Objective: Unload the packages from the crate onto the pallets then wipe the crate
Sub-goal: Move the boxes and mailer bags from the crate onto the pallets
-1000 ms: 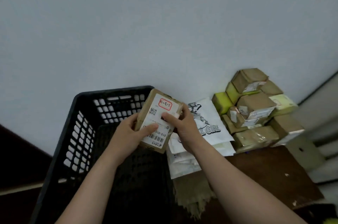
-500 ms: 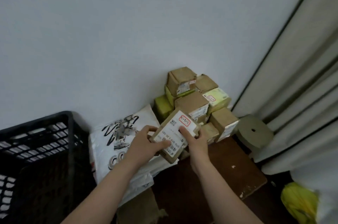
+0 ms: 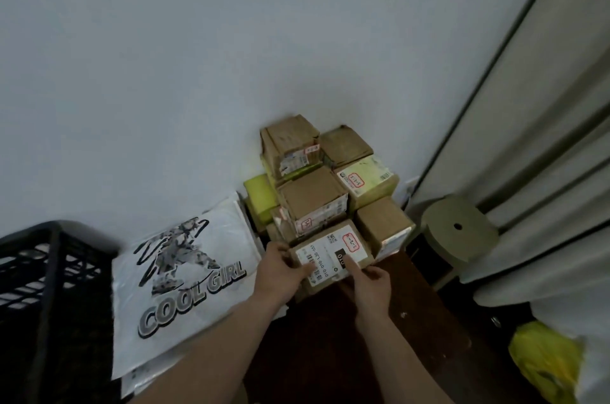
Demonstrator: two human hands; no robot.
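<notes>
As hands (image 3: 277,273) (image 3: 372,285) grip, package (image 3: 325,251) label-up, angled rightward

"COOL GIRL" on white bag (image 3: 185,275); "010" on held package's (image 3: 331,256) label.

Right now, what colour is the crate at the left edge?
Black crate, with slotted walls; the head view, the only one, shows it.

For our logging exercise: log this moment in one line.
left hand, right hand: grip labelled box | box: at front of stack | crate: at left
</notes>
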